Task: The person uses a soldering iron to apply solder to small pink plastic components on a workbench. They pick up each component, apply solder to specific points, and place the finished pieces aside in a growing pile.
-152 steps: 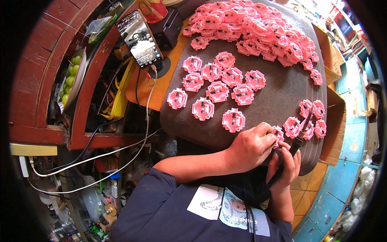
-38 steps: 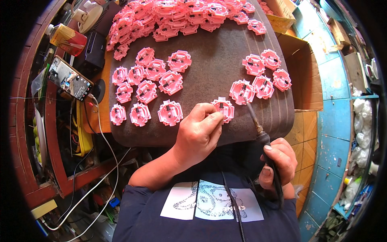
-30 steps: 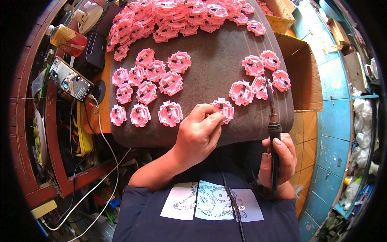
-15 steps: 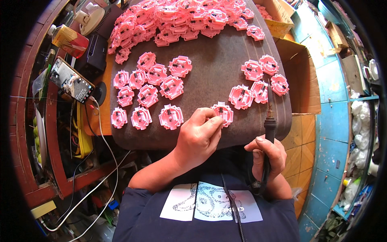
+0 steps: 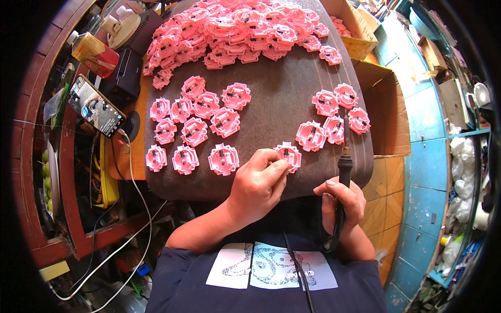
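Note:
At the near edge of the dark table, my left hand pinches the left side of a pink plastic part; its fingertips hide some of the part and any small piece between them. My right hand is closed around the black handle of a soldering iron. The iron stands nearly upright, its tip pointing away from me, close to a small group of pink parts on the right. More pink parts with black pieces inside lie spread on the left, among them one beside my left hand.
A large heap of pink parts covers the far side of the table. Open cardboard boxes stand on the right. On the left are a phone with a white cable and a drink bottle.
The view has shifted slightly, so the table sits a little lower in the picture. My left hand keeps its pinch at the pink part, and my right hand still holds the soldering iron.

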Motion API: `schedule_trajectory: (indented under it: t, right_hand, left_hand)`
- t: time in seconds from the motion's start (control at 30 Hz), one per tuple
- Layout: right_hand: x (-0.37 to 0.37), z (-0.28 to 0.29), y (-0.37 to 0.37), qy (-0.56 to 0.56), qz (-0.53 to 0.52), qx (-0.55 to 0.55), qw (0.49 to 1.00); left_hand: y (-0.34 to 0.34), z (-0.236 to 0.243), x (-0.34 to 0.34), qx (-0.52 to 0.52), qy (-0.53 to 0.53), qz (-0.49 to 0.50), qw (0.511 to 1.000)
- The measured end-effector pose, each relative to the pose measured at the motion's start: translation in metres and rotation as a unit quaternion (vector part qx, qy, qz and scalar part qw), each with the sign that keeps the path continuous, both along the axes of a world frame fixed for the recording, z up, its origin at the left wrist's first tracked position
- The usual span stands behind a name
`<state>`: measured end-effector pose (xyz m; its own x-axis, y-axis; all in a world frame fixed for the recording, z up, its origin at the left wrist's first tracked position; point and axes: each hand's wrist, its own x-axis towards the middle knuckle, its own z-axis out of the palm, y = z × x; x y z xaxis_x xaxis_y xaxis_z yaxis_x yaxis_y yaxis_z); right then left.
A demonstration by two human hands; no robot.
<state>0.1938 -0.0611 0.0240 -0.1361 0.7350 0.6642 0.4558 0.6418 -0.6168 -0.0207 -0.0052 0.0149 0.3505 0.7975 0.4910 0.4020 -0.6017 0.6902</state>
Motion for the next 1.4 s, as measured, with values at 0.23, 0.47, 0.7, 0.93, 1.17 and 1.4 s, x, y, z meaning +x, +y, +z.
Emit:
schedule_trajectory:
  t: [0.23, 0.47, 0.7, 0.93, 1.17, 1.4]
  right_hand:
    - [-0.005, -0.001, 0.015, -0.011, -0.015, 0.037, 0.999]
    - [-0.009, -0.002, 0.018, -0.01, -0.011, 0.023, 1.0]
    - [-0.011, -0.001, 0.03, -0.064, -0.002, 0.042, 0.997]
    - [-0.049, 0.003, 0.057, -0.205, 0.028, 0.01, 0.978]
    - [0.005, 0.004, 0.111, -0.306, -0.081, -0.011, 0.948]
    - [0.104, 0.009, 0.129, -0.232, -0.253, -0.026, 0.939]
  left_hand:
    - [-0.001, -0.003, 0.0, 0.003, -0.002, 0.004, 1.0]
    - [-0.003, 0.0, 0.0, -0.015, -0.015, 0.011, 1.0]
    - [-0.004, -0.005, -0.001, 0.004, -0.039, 0.011, 0.999]
    - [-0.038, 0.012, -0.044, 0.093, -0.021, 0.078, 0.992]
    - [-0.048, 0.01, -0.078, 0.128, 0.043, 0.141, 0.981]
    - [-0.053, 0.0, -0.075, 0.072, 0.062, 0.176, 0.98]
